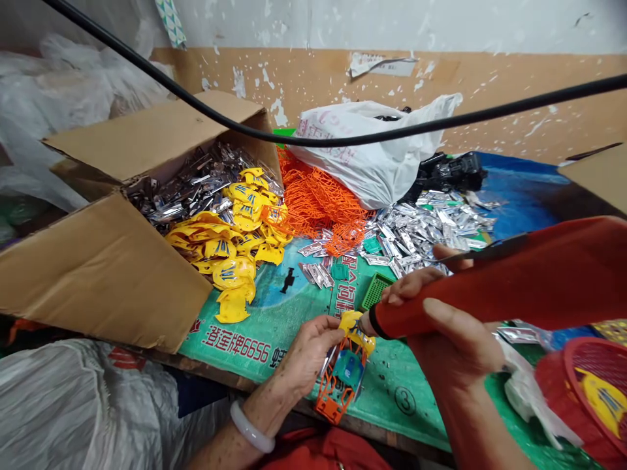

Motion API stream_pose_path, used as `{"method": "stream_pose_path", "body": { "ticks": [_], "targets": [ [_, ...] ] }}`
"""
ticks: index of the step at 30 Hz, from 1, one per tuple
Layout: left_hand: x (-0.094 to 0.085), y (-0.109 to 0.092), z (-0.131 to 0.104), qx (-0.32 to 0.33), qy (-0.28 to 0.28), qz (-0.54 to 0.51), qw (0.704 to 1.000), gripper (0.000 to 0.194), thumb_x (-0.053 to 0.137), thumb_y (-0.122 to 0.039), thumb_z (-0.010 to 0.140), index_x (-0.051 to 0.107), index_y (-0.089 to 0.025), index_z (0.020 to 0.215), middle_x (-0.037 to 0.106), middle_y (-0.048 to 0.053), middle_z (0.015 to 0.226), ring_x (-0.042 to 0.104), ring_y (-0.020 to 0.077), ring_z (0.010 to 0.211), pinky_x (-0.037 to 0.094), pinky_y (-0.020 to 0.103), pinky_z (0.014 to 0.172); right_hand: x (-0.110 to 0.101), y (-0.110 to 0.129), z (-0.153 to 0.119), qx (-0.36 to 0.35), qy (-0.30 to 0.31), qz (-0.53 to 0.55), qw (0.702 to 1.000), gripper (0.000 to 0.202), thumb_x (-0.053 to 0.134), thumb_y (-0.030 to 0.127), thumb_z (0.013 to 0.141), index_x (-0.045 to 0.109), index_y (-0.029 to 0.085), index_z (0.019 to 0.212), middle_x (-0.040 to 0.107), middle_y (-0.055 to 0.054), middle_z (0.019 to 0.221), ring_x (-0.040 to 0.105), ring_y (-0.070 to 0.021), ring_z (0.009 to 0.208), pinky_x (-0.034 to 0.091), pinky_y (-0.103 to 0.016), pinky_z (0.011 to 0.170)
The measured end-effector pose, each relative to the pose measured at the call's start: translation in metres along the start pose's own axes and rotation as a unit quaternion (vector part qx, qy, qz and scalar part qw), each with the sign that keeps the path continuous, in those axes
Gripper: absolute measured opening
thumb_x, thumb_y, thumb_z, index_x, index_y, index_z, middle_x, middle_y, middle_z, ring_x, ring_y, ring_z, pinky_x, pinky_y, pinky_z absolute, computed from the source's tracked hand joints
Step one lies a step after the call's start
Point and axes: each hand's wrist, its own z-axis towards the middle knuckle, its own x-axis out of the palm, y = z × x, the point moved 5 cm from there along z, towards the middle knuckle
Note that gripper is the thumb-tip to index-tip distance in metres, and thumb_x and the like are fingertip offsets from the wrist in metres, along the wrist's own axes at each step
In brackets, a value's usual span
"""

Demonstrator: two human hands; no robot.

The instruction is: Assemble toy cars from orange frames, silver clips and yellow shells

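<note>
My left hand (311, 352), with a pale bangle on the wrist, pinches the edge of a yellow printed piece (351, 321) at the table's front. Below that piece lies an orange frame (333, 408) with a teal part (349, 367) inside it. My right hand (453, 333) is wrapped round a long red tool (509, 287). The tool's dark-ringed tip rests against or just over the yellow piece, so the exact contact point is hidden.
Yellow pieces (235, 271) spill from a cardboard box (102, 261) at the left. Orange frames (318, 196), a white bag (372, 156) and silver parts (416, 228) lie behind. A red basket (558, 385) stands right. A black cable (313, 141) crosses above.
</note>
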Motion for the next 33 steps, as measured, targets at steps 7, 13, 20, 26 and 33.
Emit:
{"method": "stream_pose_path", "body": {
  "ticks": [7,13,20,26,33],
  "targets": [
    [0.003,-0.003,-0.003,-0.004,-0.001,0.009,1.000,0.027,0.073,-0.031,0.061,0.064,-0.013,0.079,0.066,0.001,0.065,0.057,0.0115,0.054,0.041,0.023,0.053,0.000,-0.006,0.003,0.010,-0.017,0.007,1.000,0.048,0.065,0.013,0.059,0.062,0.025,0.105,0.062,0.003,0.064,0.059,-0.0156,0.053,0.051,-0.033,0.052],
    [0.001,-0.002,-0.001,0.001,-0.003,0.015,1.000,0.028,0.074,-0.032,0.062,0.063,-0.013,0.080,0.066,0.001,0.065,0.057,0.0105,0.054,0.040,0.021,0.052,-0.003,-0.008,0.004,0.007,-0.025,-0.009,1.000,0.048,0.066,0.015,0.058,0.061,0.025,0.105,0.061,0.004,0.064,0.058,-0.0153,0.053,0.051,-0.034,0.053],
    [0.001,-0.003,-0.001,0.007,-0.008,0.027,1.000,0.022,0.069,-0.029,0.066,0.064,-0.013,0.080,0.066,0.000,0.065,0.057,0.0103,0.054,0.042,0.020,0.051,-0.004,0.000,0.007,-0.019,-0.021,-0.018,0.999,0.044,0.065,0.013,0.060,0.062,0.024,0.103,0.063,0.003,0.063,0.059,-0.0158,0.055,0.050,-0.033,0.054],
    [0.002,-0.005,-0.003,0.006,-0.012,0.064,0.998,0.022,0.068,-0.031,0.067,0.065,-0.014,0.080,0.068,0.001,0.066,0.057,0.0106,0.055,0.042,0.020,0.052,-0.042,0.014,0.043,-0.131,-0.167,-0.163,0.963,0.020,0.073,0.018,0.057,0.061,0.019,0.074,0.060,0.002,0.067,0.057,-0.0140,0.054,0.050,-0.033,0.055],
    [0.004,-0.001,0.002,-0.019,0.023,0.127,0.991,0.029,0.069,-0.041,0.067,0.063,-0.014,0.077,0.064,0.000,0.066,0.054,0.0108,0.056,0.039,0.020,0.051,-0.067,-0.007,0.072,-0.138,-0.175,-0.179,0.958,0.020,0.075,0.022,0.058,0.061,0.016,0.072,0.059,0.003,0.062,0.056,-0.0132,0.050,0.049,-0.032,0.052]
  ]
}}
